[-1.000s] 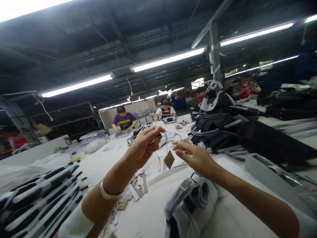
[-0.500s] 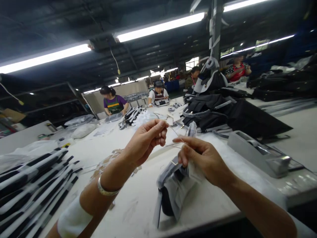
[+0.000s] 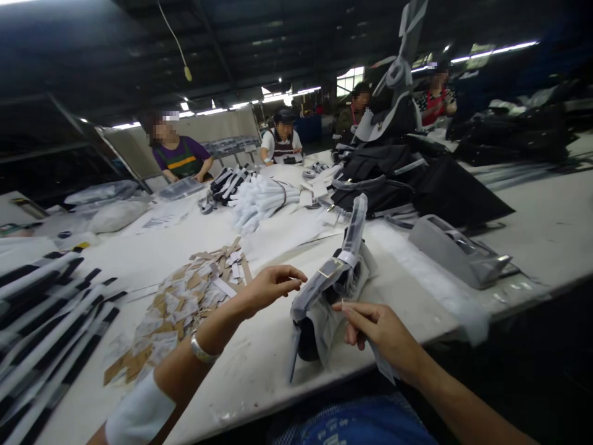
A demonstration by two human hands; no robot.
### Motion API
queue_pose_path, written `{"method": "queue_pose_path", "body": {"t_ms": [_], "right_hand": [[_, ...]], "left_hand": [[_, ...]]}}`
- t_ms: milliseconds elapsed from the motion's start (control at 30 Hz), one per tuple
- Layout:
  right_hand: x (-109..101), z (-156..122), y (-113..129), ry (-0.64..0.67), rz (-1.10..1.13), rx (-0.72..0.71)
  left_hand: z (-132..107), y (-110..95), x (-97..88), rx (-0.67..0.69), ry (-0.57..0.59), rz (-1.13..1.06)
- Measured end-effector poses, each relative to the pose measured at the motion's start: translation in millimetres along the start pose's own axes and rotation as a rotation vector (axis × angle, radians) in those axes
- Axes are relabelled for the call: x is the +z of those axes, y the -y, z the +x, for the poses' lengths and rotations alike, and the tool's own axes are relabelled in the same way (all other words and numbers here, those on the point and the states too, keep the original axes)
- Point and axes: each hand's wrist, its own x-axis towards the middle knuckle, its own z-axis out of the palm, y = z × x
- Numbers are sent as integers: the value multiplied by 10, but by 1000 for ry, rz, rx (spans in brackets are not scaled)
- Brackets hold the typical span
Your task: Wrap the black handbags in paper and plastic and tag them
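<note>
My left hand (image 3: 271, 285) is pinched shut just left of a grey and black garment (image 3: 331, 290) lying on the white table (image 3: 393, 272); what it pinches is too thin to name. My right hand (image 3: 377, 327) is closed on a thin string and a pale tag at the garment's near right side. A metal bracelet circles my left wrist. A heap of brown and white paper tags (image 3: 185, 300) lies left of my left hand.
Black-and-white striped garments (image 3: 41, 309) are stacked at the left. A grey tape dispenser (image 3: 456, 250) sits at the right, black garments (image 3: 407, 179) behind it. A bundle of white pieces (image 3: 262, 198) lies mid-table. Other people work at the far end.
The view has tipped down. Both hands have dropped from chest height to the garment on the table, and the string they held stretched between them is no longer taut.
</note>
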Motion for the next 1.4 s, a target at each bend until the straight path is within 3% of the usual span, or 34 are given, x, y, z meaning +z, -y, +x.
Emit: {"method": "queue_pose_path", "body": {"t_ms": [167,400,500,767,967,1067,1267,1333,1400], "right_hand": [[157,127,16,79,0,-20],[210,226,177,432,193,42],[178,262,213,461,234,62],[126,203,204,471,276,47],[135,21,224,264,187,27],[119,-55,169,143,87,-10],[21,-199,79,-253,-485,-317],[17,-240,97,-351,-522,-434],[42,-250,136,-358,-482,-526]], "left_hand": [[114,11,44,-7,317,-35],[247,-88,65,2,487,-61],[307,-79,104,-13,474,-45],[304,54,129,-49,242,-67],[14,79,-97,-47,37,-207],[-187,93,-114,-47,6,-312],[-442,118,41,38,-107,-588],[-462,117,106,96,-135,-634],[-453,107,178,120,-123,-597]]}}
